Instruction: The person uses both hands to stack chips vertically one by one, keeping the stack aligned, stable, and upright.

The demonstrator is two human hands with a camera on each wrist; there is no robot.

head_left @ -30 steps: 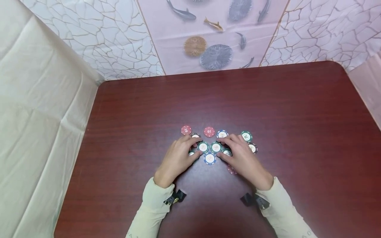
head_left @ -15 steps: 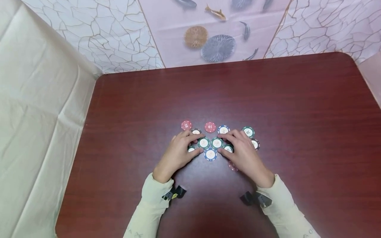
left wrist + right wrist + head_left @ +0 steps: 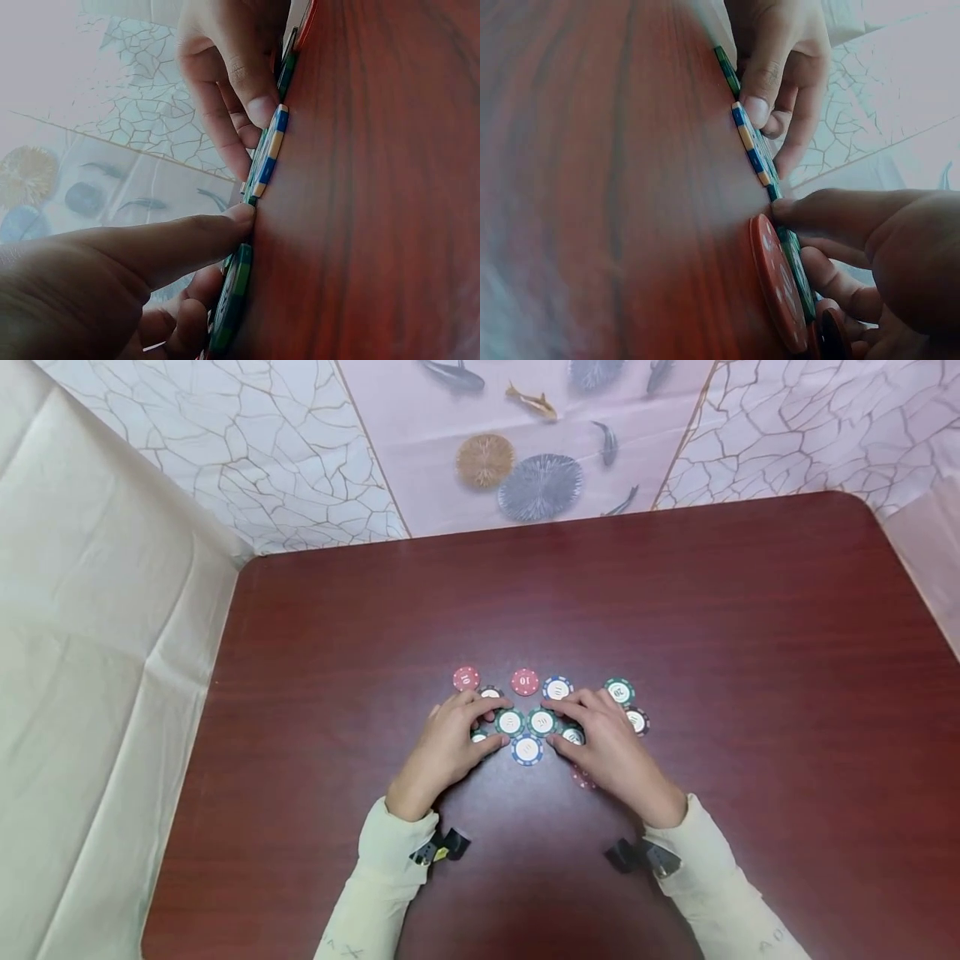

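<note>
In the head view my left hand (image 3: 448, 745) holds a green-rimmed poker chip (image 3: 510, 722) by its edges, the thumb on the near side and the index finger on the far side. My right hand (image 3: 611, 743) grips a second green poker chip (image 3: 542, 722) the same way. These two chips lie flat, side by side and seemingly touching. Just below them is a blue poker chip (image 3: 527, 749), with both thumb tips close to it. Under the left palm a green chip (image 3: 478, 737) is partly hidden; another green chip (image 3: 573, 736) shows inside the right hand's curve.
Red chips (image 3: 466, 678) (image 3: 525, 682), a blue chip (image 3: 558, 689), a green chip (image 3: 619, 691) and black chips (image 3: 637, 720) (image 3: 491, 692) lie around the hands. A red chip (image 3: 582, 777) is partly under the right hand. The dark red table (image 3: 337, 635) meets patterned cloth behind.
The head view has shifted slightly. Both hands keep their hold on the two green chips, with no clear movement against the other chips.
</note>
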